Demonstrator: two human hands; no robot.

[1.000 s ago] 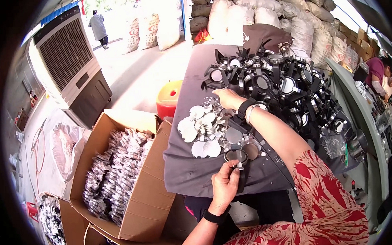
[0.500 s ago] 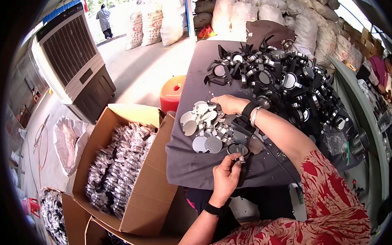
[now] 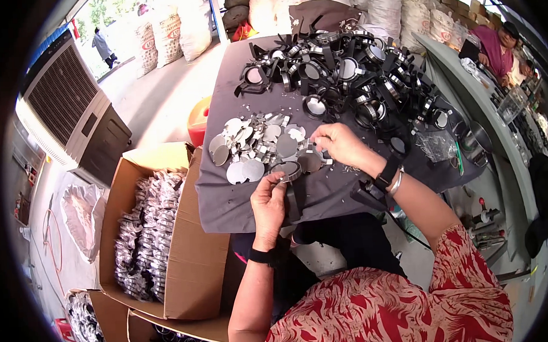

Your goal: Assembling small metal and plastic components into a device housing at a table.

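My left hand (image 3: 267, 208) pinches a round black-rimmed part (image 3: 291, 170) near the table's front edge; a dark flat arm runs down from its ring. Just left of it lies a heap of thin silver discs and small metal tabs (image 3: 248, 134). At the heap's right side is my right hand (image 3: 344, 147), thumb and forefinger closed together; whether a small piece sits between them I cannot make out. Farther back is a big pile of black round-headed brackets (image 3: 343, 72), several with silver discs in their rings. A black device (image 3: 369, 195) lies below my right wrist.
Left of the grey-covered table (image 3: 227, 203) stands a cardboard box (image 3: 192, 246) full of wrapped parts, with other boxes by it. An orange stool (image 3: 198, 120) and an air cooler (image 3: 72, 99) are beyond. A clear bag (image 3: 437, 146) lies on the right; a person (image 3: 498, 51) sits farther off.
My right hand has come back from the far side of the disc heap to its right side. The left hand still holds the round part. The whole view has shifted.
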